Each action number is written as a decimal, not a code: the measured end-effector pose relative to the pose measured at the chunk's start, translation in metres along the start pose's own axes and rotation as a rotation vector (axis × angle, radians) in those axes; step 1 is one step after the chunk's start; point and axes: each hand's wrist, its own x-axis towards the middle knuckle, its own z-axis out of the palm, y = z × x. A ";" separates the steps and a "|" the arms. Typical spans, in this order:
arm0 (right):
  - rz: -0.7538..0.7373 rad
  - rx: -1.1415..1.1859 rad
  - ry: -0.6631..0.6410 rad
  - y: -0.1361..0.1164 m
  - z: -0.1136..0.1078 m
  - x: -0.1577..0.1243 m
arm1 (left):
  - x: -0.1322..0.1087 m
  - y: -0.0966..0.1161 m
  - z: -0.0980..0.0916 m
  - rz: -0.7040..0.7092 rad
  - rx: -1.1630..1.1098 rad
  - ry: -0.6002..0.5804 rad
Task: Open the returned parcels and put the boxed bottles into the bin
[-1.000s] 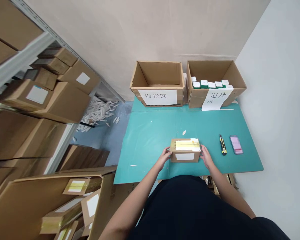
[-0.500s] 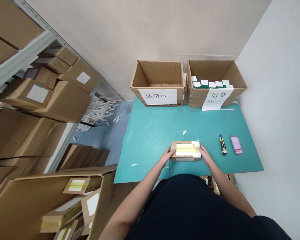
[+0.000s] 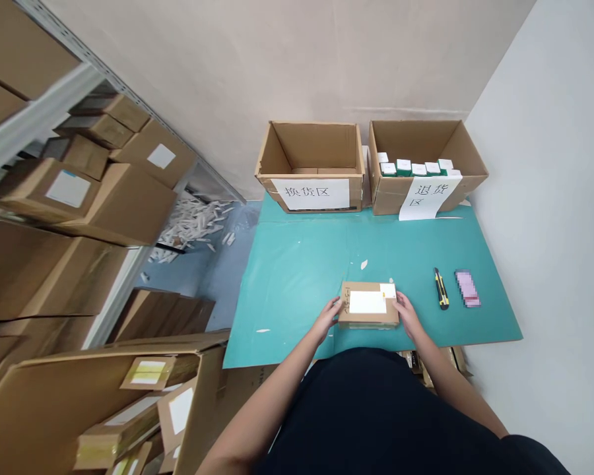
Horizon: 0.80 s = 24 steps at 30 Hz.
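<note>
A small brown cardboard box (image 3: 369,316) is at the near edge of the green tabletop, gripped at its two ends. My left hand (image 3: 329,313) curls around its left end, the thumb by some dark handwriting. At the right end my right hand (image 3: 406,310) presses with thumb and fingers. The upward face carries a white label (image 3: 367,302) and a smaller white sticker in the corner. Further right lies a yellow and black utility knife (image 3: 441,289), beside a pink, blurred-out flat object (image 3: 468,288).
Two open cartons with Chinese signs stand at the back: the left carton (image 3: 311,148), and the right carton (image 3: 428,138) with several white-and-green boxes. At lower left a big carton (image 3: 44,409) holds parcels. Shelving (image 3: 39,105) with boxes lines the left; a white wall (image 3: 549,198) bounds the right.
Between my hands the box has been turned: the yellow-taped face no longer points up, and a face with a white label and handwriting does. My grip has shifted slightly at both ends.
</note>
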 end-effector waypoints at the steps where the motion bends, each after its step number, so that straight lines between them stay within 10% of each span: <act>1: 0.011 -0.007 -0.001 0.004 0.000 -0.001 | 0.000 -0.003 0.000 -0.020 -0.001 -0.003; 9: 0.215 -0.069 0.090 -0.007 0.009 0.015 | 0.018 0.002 0.017 -0.034 0.029 0.067; 24: -0.111 0.059 0.047 -0.027 0.015 0.009 | 0.011 0.008 0.007 0.268 -0.140 0.060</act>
